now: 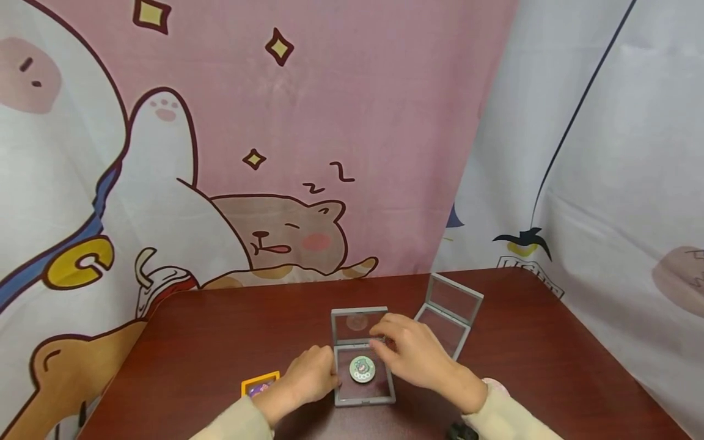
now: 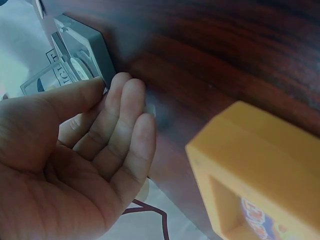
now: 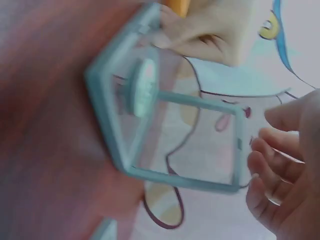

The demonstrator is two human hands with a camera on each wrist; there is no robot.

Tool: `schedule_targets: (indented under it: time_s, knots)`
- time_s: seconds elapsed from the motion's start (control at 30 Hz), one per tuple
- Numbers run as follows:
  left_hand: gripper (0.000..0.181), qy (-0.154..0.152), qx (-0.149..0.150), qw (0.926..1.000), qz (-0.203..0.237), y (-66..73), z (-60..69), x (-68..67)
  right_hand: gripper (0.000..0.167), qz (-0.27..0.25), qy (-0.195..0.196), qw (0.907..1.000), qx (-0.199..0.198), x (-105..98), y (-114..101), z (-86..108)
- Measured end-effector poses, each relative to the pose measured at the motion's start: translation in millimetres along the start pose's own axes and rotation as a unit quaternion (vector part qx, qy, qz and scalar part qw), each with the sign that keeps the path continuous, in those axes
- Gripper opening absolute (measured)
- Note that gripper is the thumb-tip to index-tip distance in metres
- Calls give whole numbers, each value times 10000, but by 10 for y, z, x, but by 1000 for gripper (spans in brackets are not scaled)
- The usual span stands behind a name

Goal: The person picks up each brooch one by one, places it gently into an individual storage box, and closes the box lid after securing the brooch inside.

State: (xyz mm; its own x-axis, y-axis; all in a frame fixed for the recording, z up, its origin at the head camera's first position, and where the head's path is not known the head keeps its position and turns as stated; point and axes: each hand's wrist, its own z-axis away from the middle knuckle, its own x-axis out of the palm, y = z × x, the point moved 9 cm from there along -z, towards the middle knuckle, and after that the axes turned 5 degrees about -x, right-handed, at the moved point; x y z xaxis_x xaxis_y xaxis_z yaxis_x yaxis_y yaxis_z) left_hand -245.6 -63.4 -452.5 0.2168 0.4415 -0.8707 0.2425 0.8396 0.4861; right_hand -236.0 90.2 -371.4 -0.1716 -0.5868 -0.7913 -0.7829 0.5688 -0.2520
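Observation:
A grey hinged display case (image 1: 365, 401) with clear film panels stands with its lid raised on the table. A round pale badge (image 1: 362, 369) with a green cartoon figure sits on the film of its base. My left hand (image 1: 310, 374) pinches the case's left edge between thumb and index finger; its other fingers (image 2: 132, 100) are loosely bent. Near the raised lid (image 3: 239, 145), my right hand (image 1: 418, 354) has relaxed, slightly bent fingers and holds nothing. Whether a fingertip touches the lid's edge, I cannot tell.
Another grey display case (image 1: 456, 285) stands unfolded behind my right hand. An orange frame (image 2: 260, 150) with a purple picture lies beside my left wrist. A pale round item (image 1: 495, 385) and a black object (image 1: 461, 431) are partly hidden by my right sleeve. A cartoon curtain hangs behind the table.

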Motion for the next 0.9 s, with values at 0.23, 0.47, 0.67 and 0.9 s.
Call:
schedule_targets:
  time_s: [0.23, 0.47, 0.67, 0.9]
  knots:
    - [52, 20, 133, 9999, 102, -62, -55, 75, 21, -79, 742, 9964, 410, -305, 157, -78]
    - [45, -59, -39, 9999, 122, -28, -16, 46, 34, -165, 426, 9907, 1281, -213, 406, -84]
    - [45, -35, -71, 9999, 130, -23, -8, 48, 28, -275, 114, 9880, 1514, -62, 531, -40]
    - [46, -6, -62, 9998, 169, -28, -2, 31, 20, -208, 19, 9895, 1433, -19, 535, 4]
